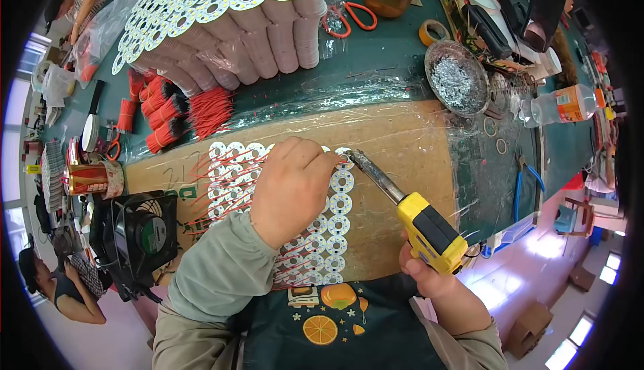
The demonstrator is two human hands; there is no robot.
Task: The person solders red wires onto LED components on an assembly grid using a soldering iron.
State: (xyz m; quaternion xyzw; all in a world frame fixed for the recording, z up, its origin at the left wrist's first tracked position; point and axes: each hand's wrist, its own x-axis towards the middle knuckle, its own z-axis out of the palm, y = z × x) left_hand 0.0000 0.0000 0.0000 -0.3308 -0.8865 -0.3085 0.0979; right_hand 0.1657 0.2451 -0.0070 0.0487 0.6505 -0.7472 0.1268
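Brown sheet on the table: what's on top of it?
Rows of white ring-shaped boards, many with red wires, lie on the brown sheet. The left hand and its grey-green sleeve hide part of the rows; what's beneath them can't be seen.

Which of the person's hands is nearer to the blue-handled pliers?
Right. The right hand, gripping a yellow soldering gun, is left of the pliers, closer to the person; the left hand is farther left, over white round boards.

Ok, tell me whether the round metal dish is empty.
Not empty: the round metal dish holds a spread of silvery flakes.
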